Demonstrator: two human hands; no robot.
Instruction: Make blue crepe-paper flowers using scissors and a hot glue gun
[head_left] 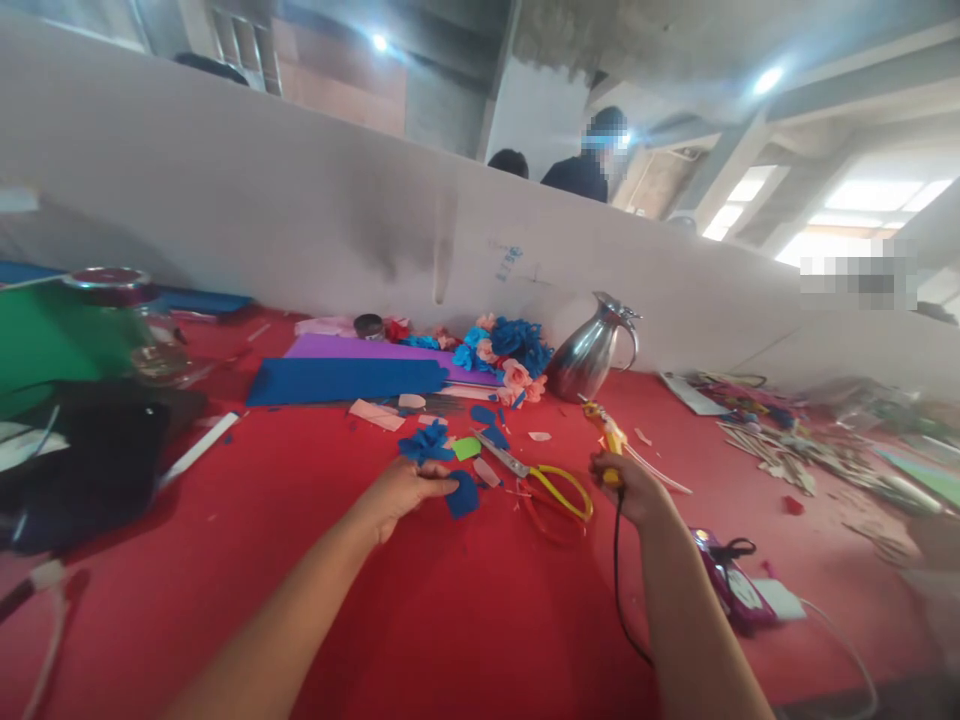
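Note:
My left hand (pixel 405 490) pinches a small blue foam piece (pixel 462 494) just above the red table cover (pixel 465 610). My right hand (pixel 628 482) is closed around the handle of a yellow glue gun (pixel 609 437), whose nozzle points up and away; its black cord (pixel 618 580) trails back along my forearm. Between my hands lie yellow-handled scissors (pixel 551 483). A blue foam flower (pixel 425 441) and several blue and pale scraps sit just beyond my left hand.
A steel jug (pixel 591 350) stands by the white partition (pixel 300 210), next to a pile of blue and pink foam flowers (pixel 510 350). Blue (pixel 345 380) and purple foam sheets lie at the back left. Sticks and clutter fill the right; a dark bag (pixel 82 470) lies left.

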